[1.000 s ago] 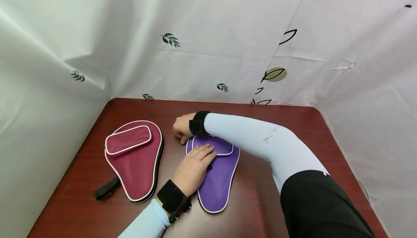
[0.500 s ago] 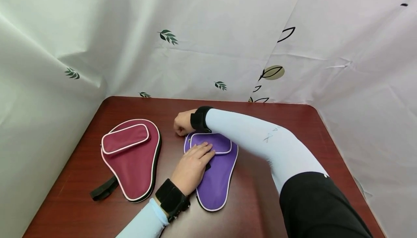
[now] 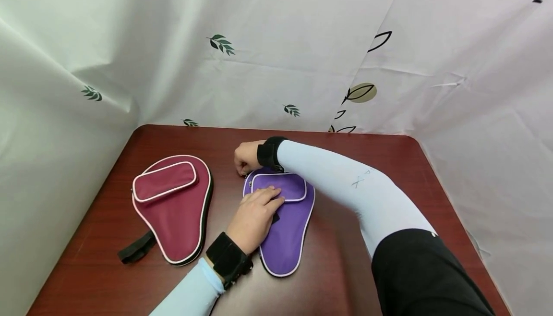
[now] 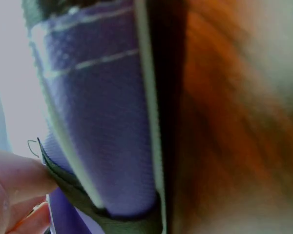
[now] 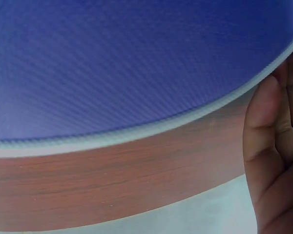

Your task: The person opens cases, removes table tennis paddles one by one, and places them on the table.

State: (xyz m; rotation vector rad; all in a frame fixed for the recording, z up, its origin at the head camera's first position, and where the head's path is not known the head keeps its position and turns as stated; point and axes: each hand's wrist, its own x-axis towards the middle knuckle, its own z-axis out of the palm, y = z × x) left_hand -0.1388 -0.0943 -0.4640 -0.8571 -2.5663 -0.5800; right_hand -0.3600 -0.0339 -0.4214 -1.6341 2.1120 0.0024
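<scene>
A purple paddle-shaped zip case (image 3: 285, 239) with white piping and a front pocket lies on the table, its narrow end toward me. My left hand (image 3: 254, 217) rests on its left side, fingers laid over the pocket edge. At the case's far left rim, my right hand (image 3: 249, 156) has curled fingers and seems to pinch the zipper pull, which the fingers hide. In the right wrist view, the thumb (image 5: 263, 114) and fingers meet right at the case's piped rim. A dark strap (image 4: 73, 187) shows beside the left fingers in the left wrist view.
A matching dark red case (image 3: 179, 220) lies to the left, with a black strap (image 3: 137, 248) sticking out. Both are on a reddish-brown table (image 3: 345, 277) with rounded far corners. White leaf-print cloth (image 3: 259, 56) hangs behind and at both sides.
My right hand has shifted slightly right and away from me along the purple case's far left rim. My left hand stays on the case. The head view has tilted a little.
</scene>
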